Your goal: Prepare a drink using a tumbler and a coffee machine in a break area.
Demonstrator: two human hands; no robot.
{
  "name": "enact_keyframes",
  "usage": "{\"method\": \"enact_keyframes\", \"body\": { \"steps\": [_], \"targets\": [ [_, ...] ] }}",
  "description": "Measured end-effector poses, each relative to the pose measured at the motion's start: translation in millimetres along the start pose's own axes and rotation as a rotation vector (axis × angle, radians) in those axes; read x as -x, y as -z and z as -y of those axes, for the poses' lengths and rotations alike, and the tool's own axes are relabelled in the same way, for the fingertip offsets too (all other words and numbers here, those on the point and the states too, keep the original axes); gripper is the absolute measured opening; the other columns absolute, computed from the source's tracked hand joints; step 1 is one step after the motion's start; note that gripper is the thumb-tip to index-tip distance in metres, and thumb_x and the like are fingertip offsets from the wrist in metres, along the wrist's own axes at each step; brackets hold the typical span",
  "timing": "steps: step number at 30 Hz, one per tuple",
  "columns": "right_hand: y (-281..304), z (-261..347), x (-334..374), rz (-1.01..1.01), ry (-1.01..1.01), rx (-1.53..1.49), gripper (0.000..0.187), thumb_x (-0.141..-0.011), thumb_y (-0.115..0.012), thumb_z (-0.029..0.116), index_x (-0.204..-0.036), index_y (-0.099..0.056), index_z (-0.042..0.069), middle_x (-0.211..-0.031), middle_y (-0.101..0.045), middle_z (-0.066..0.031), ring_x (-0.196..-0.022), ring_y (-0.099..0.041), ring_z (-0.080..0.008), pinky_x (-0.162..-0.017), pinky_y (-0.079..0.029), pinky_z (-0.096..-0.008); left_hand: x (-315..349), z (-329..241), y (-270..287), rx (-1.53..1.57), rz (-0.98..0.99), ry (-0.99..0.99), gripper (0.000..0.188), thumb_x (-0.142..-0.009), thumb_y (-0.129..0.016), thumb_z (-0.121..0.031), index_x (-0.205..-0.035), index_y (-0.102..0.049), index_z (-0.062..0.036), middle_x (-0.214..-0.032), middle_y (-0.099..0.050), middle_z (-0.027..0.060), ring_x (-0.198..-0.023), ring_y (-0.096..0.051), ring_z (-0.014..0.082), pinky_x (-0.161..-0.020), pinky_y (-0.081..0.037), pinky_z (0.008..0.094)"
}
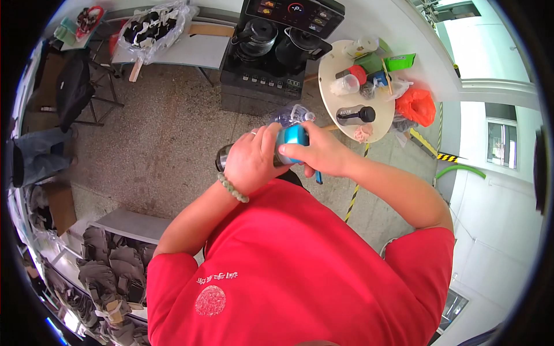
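Note:
In front of my chest I hold a drinking bottle (221,158) lying on its side, its dark see-through end pointing left. My left hand (251,158), with a bead bracelet on the wrist, is wrapped round the bottle's body. At the other end, my right hand (321,151) grips the shiny blue lid (295,136), thumb across it. A blue strap end (318,177) hangs below the right fingers. Whether the lid is loose cannot be seen. Just beyond my hands is a clear plastic bottle (293,115), partly hidden by them.
Ahead stands a black tea machine (259,81) with a glass kettle (255,38) and a dark pot (298,47). Right of it, a round cream table (329,86) bears a black-lidded bottle (356,115), cups and bags. Stacked dark pieces (112,259) sit lower left.

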State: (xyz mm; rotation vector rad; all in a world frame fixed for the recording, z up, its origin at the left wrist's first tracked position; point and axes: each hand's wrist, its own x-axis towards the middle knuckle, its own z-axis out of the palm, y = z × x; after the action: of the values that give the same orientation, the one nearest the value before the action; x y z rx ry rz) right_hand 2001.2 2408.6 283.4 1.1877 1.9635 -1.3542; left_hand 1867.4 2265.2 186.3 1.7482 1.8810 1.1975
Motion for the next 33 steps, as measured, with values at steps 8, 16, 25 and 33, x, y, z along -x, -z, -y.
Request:
{"method": "enact_keyframes", "body": {
  "steps": [8, 16, 25, 33],
  "targets": [
    [-14.5, -7.2, -6.0, -0.311, 0.779, 0.426, 0.073, -0.080, -0.087, 0.040, -0.131, -0.050, 0.004, -0.106, -0.070, -0.0191, -0.095, -0.071, -0.0407, -0.081, -0.058, -0.0476, -0.3, 14.1, 22.3, 0.336, 0.109, 0.048, 0.083, -0.067, -0.092, -0.029, -0.134, -0.049, -0.0068, -0.113, -0.072, 0.0166, -0.100, -0.073, 0.0390, -0.082, -0.059, 0.0484],
    [-33.8, 3.8, -17.1, -0.353, 0.570, 0.269, 0.069, -0.082, -0.086, 0.044, -0.126, -0.053, 0.002, -0.106, -0.070, -0.0217, -0.098, -0.071, -0.0402, -0.083, -0.056, -0.0474, 4.2, 25.8, 10.3, 0.156, -0.013, 0.066, 0.080, -0.069, -0.092, -0.034, -0.133, -0.053, -0.0077, -0.112, -0.072, 0.0158, -0.096, -0.073, 0.0374, -0.080, -0.059, 0.0475],
    [-12.6, 23.3, -13.1, -0.084, 0.305, 0.250, 0.071, -0.090, -0.075, 0.057, -0.124, -0.055, -0.002, -0.102, -0.070, -0.0214, -0.089, -0.071, -0.0340, -0.078, -0.056, -0.0434, 8.7, 32.6, 44.6, -0.026, -0.023, -0.083, 0.078, -0.066, -0.094, -0.033, -0.131, -0.061, -0.0068, -0.112, -0.073, 0.0148, -0.093, -0.074, 0.0360, -0.079, -0.060, 0.0439],
    [-15.8, 32.0, 11.9, -0.171, 0.881, 0.575, 0.056, -0.089, -0.078, 0.038, -0.127, -0.055, 0.004, -0.122, -0.066, -0.0186, -0.083, -0.070, -0.0292, -0.066, -0.056, -0.0401, 7.2, 31.1, 84.8, 0.281, 0.234, -0.047, 0.069, -0.072, -0.093, -0.038, -0.127, -0.065, -0.0045, -0.109, -0.074, 0.0163, -0.096, -0.073, 0.0378, -0.084, -0.060, 0.0406]
  ]
}}
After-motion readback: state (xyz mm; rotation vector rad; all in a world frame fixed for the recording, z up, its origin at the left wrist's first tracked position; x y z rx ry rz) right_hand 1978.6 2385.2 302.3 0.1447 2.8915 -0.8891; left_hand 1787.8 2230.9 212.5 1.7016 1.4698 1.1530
